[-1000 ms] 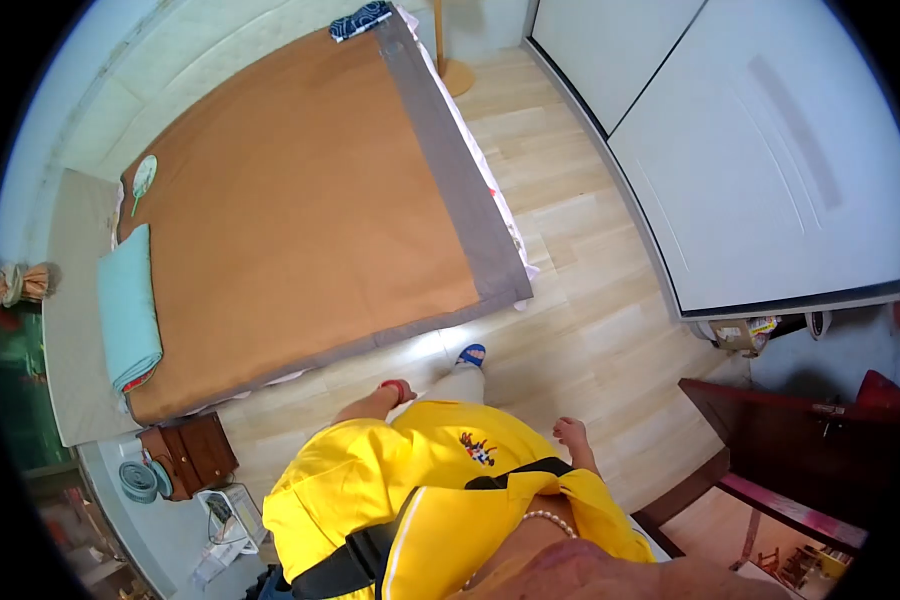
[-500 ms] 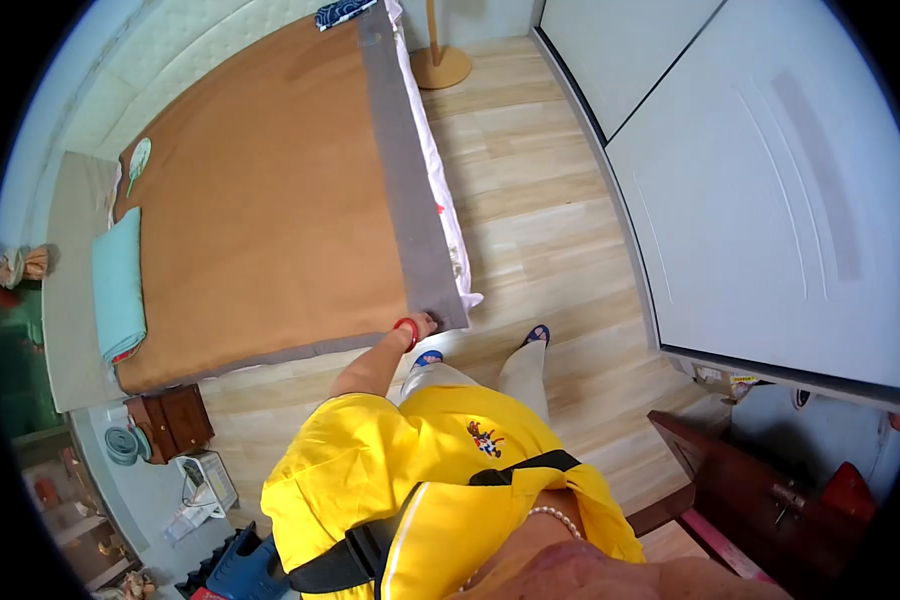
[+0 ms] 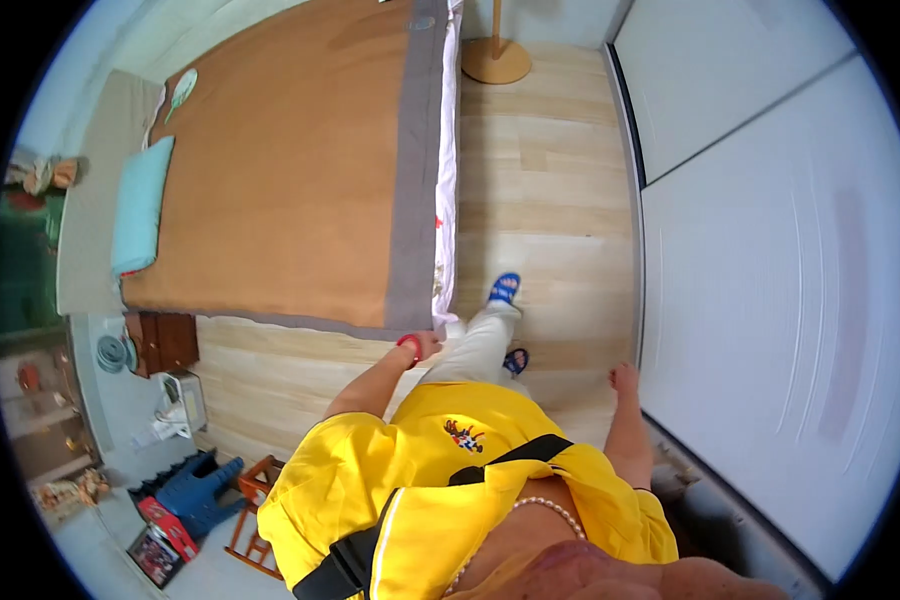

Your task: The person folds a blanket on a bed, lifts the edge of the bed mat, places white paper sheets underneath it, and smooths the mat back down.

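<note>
My left hand, with a red bangle on its wrist, is at the near right corner of the bed, beside the grey edge of the brown mat. Its fingers are small and partly hidden, so their grip cannot be made out. Over the floor on the right, close to the white wardrobe, hangs my right hand, away from any object, its fingers slightly curled. A pale patterned sheet shows along the side of the bed.
A teal pillow and a round fan lie on the bed. The wooden stand base is on the floor ahead. At lower left are a brown cabinet, a blue stool and a wooden chair.
I have stepped forward along the bed's right side, and the view has turned. My right hand has come back into view near the wardrobe. The left remains near the bed corner.
</note>
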The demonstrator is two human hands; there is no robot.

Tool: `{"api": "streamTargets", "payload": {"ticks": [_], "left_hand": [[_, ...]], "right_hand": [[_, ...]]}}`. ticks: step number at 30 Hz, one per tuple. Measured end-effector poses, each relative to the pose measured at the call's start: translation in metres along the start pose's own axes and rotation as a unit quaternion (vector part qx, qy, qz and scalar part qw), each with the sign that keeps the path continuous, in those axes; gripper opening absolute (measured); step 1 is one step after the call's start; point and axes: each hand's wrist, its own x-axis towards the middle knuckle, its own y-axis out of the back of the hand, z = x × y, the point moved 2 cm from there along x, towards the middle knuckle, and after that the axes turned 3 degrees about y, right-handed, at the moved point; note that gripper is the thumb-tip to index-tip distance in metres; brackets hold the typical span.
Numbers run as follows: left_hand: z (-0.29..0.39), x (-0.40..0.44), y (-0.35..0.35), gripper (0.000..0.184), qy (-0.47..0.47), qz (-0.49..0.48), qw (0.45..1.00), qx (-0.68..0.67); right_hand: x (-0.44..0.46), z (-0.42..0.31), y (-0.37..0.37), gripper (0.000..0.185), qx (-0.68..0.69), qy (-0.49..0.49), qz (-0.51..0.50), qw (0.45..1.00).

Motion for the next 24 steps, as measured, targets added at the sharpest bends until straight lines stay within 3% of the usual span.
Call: {"api": "streamTargets", "payload": {"ticks": [2,3,5,6,8,9,10,12,14,16,17,19,20,22,24], "left_hand": [[-0.005,0.007,0.015,0.038,0.086,-0.023,0.982,-0.165],[-0.005,0.013,0.022,0.038,0.083,-0.021,0.98,-0.18],[-0.004,0.025,0.046,0.036,0.099,0.11,0.976,-0.161],[-0.001,0.035,0.063,0.036,0.096,0.112,0.974,-0.171],[0.013,0.053,0.104,0.035,0.15,0.116,0.945,-0.267],[0.029,0.058,0.13,0.035,0.189,0.083,0.893,-0.401],[0.03,0.071,0.139,0.035,0.195,0.075,0.889,-0.408],[0.021,0.112,0.179,0.035,0.137,0.211,0.933,-0.259],[0.027,0.144,0.227,0.033,0.098,0.24,0.937,-0.235],[0.073,0.139,0.306,0.03,0.199,0.148,0.88,-0.404],[0.071,0.159,0.321,0.03,0.201,0.147,0.879,-0.407],[0.071,0.194,0.358,0.026,0.064,0.33,0.901,-0.273],[0.075,0.21,0.374,0.026,0.068,0.331,0.9,-0.276],[0.086,0.239,0.406,0.025,0.057,0.355,0.863,-0.356],[0.09,0.269,0.421,0.026,0.06,0.36,0.85,-0.379]], "right_hand": [[0.019,-0.064,-0.04,0.014,-0.012,0.02,-0.054,0.998],[0.031,-0.092,-0.06,0.016,-0.044,0.032,-0.09,0.994],[0.063,-0.128,-0.1,0.02,-0.191,0.116,-0.16,0.962],[0.077,-0.139,-0.121,0.022,-0.235,0.156,-0.179,0.942],[0.1,-0.187,-0.151,0.023,-0.293,0.203,-0.197,0.913],[0.099,-0.218,-0.165,0.022,-0.355,0.209,-0.231,0.881],[0.092,-0.238,-0.172,0.021,-0.41,0.208,-0.267,0.847],[0.095,-0.289,-0.185,0.022,-0.419,0.203,-0.274,0.842],[0.121,-0.333,-0.2,0.023,-0.429,0.205,-0.277,0.835],[0.165,-0.359,-0.207,0.023,-0.383,0.24,-0.248,0.857],[0.17,-0.379,-0.212,0.023,-0.385,0.239,-0.25,0.856],[0.184,-0.416,-0.218,0.022,-0.279,0.17,-0.226,0.918],[0.193,-0.435,-0.221,0.022,-0.283,0.17,-0.229,0.916],[0.211,-0.472,-0.228,0.022,-0.415,0.184,-0.266,0.85],[0.229,-0.5,-0.233,0.022,-0.437,0.176,-0.282,0.836]]}}
